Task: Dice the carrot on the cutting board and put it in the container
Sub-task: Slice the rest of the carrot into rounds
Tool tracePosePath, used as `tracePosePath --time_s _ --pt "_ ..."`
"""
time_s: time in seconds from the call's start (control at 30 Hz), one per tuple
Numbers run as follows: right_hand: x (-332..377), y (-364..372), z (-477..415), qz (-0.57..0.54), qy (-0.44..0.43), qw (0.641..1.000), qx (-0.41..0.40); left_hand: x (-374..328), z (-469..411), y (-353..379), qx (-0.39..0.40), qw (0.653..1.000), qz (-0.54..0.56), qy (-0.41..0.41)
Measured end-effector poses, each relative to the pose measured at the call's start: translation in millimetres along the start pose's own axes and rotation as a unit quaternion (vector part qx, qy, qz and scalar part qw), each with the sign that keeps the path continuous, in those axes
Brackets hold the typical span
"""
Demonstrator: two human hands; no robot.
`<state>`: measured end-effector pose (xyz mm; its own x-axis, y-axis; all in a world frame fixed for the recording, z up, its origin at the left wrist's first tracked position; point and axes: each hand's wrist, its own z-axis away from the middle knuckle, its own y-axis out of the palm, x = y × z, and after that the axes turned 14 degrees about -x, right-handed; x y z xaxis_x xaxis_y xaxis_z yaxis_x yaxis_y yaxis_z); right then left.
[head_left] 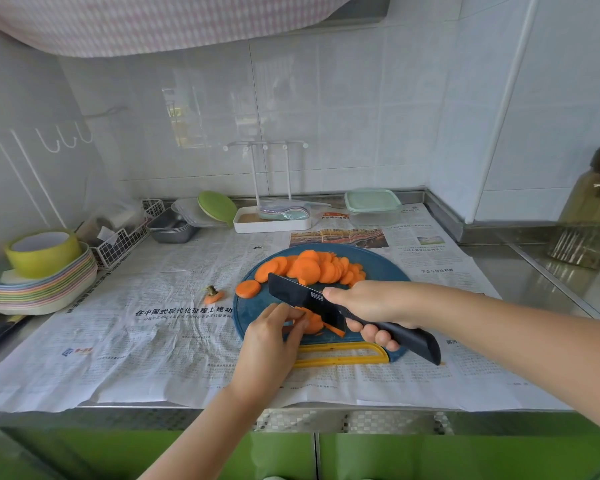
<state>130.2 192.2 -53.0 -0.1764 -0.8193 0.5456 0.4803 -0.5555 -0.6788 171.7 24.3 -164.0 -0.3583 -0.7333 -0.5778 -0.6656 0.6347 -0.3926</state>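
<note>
Dicing stage | left hand grip pinches stacked carrot slices at near edge of cutting board | right hand grip clenched round knife over them | next, likely: downward strip cuts, fingertips tucked | container behind board

Carrot slices lie on the cutting board, container behind.

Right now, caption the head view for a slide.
Left hand pinches carrot slices, right hand grips knife over them on cutting board.
</note>
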Motion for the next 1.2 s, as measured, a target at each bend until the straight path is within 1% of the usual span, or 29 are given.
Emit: tracePosePath --time_s 0.2,0.3,0.43,0.77,0.9,1.2 --pt "3 -2 2 0.01 0.001 1.0 -0.007 2 -1 -1 -0.001 1.0 0.009 -0.002" --pt "8 -9 5 0.0 -0.013 1.0 -0.02 1 -1 -1 -0.006 1.0 0.006 -0.007" --pt "14 -16 10 -0.009 -0.015 1.0 -0.012 3 -1 0 -0.008 1.0 0.006 -0.013" --pt "14 -7 12 0.021 0.01 1.0 -0.006 1 -1 -1 -0.008 1.0 0.009 -0.021" --pt "15 -5 12 0.03 0.009 0.999 -0.016 -1 -2 -2 -0.009 1.0 0.015 -0.009" --pt "17 -1 12 0.065 0.004 0.997 -0.03 0 -2 -1 -0.004 1.0 0.024 -0.008"
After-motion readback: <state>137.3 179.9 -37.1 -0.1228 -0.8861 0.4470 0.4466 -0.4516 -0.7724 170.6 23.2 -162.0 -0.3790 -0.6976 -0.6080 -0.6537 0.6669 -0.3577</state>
